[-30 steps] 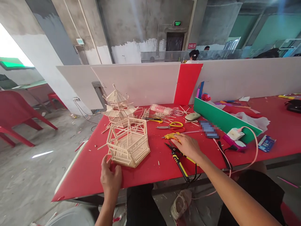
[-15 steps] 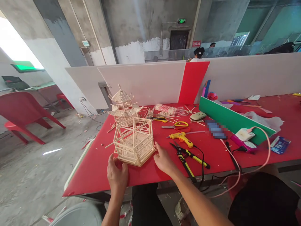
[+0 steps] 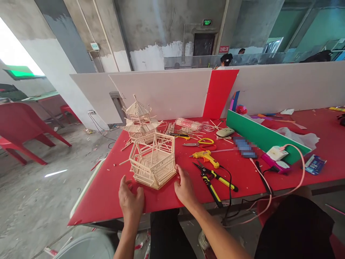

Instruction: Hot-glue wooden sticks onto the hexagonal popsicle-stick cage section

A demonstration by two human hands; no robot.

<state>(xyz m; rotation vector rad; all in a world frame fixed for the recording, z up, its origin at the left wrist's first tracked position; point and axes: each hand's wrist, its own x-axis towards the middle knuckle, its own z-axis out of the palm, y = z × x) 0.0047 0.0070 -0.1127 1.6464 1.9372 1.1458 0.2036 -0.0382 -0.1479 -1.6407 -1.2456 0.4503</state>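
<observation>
A six-sided frame of thin wooden sticks (image 3: 153,162), with a slatted floor and low railings, rests on the red tabletop in front of me. My left hand (image 3: 131,199) is just off its near left corner, thumb and fingers apart, holding nothing. By the near right corner is my right hand (image 3: 185,187), fingers stretched forward beside the base; whether a fingertip touches the wood I cannot tell. Behind the frame stands a tiered stick pagoda (image 3: 138,120). Loose wooden sticks (image 3: 169,128) lie to its right.
Right of the frame lie yellow-handled pliers (image 3: 212,180), a yellow glue gun (image 3: 206,156), scissors (image 3: 201,142) and a utility knife (image 3: 180,136). Farther right are a phone (image 3: 244,147), a green board (image 3: 264,131) and a charger (image 3: 276,153) with a pink cable. A grey bucket (image 3: 86,248) stands below the table.
My left hand has drawn back from the frame, down and to the left. My right hand stays near the right corner. The whole view has shifted slightly.
</observation>
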